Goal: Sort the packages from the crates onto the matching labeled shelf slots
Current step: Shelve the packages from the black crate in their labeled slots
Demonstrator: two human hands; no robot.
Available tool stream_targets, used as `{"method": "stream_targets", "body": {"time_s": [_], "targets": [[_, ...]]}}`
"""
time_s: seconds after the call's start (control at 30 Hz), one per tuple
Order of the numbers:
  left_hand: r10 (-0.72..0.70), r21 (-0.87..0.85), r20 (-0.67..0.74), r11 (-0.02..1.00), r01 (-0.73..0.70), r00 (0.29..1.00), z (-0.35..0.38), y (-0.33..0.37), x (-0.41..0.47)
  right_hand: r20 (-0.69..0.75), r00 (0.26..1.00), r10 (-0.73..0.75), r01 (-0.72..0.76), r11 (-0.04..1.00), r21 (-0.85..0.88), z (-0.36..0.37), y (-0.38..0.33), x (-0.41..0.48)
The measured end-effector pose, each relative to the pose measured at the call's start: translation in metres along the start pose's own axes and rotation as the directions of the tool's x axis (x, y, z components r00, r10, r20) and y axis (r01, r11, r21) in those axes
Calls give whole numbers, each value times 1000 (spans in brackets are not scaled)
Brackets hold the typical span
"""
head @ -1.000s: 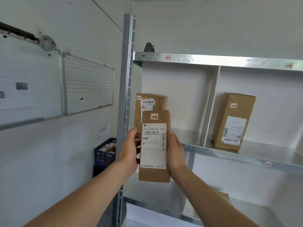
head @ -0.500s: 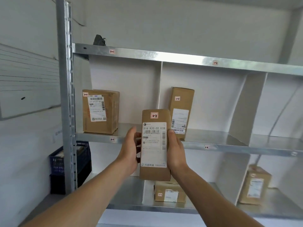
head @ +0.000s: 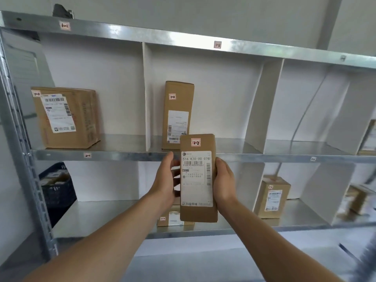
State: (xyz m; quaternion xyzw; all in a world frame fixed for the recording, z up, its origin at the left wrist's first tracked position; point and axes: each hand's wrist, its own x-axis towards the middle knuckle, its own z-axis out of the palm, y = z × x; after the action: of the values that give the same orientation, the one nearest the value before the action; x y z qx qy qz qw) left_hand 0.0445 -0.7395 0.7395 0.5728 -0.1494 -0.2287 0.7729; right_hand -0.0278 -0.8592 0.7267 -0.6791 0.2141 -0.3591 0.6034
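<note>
A package tagged 2-2 is held upright before the shelf, gripped along its long edges by the left hand and right hand. A wrong slot could be picked, the shelf's small tags being easily misread.

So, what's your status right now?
Left hand and right hand grip the box tagged 2-2. Held upright before the shelf, not placed. Nothing blocking.

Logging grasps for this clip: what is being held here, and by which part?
A tall brown package tagged 2-2, held upright by both hands: the left hand grips its left long edge, the right hand its right long edge.
</note>
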Motion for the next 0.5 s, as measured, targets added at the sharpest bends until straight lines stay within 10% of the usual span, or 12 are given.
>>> {"method": "stream_targets", "body": {"time_s": [0.5], "targets": [[-120, 39, 18, 992, 120, 993, 79, -60, 12, -58, 994, 89, -92, 994, -62, -89, 45, 20]]}}
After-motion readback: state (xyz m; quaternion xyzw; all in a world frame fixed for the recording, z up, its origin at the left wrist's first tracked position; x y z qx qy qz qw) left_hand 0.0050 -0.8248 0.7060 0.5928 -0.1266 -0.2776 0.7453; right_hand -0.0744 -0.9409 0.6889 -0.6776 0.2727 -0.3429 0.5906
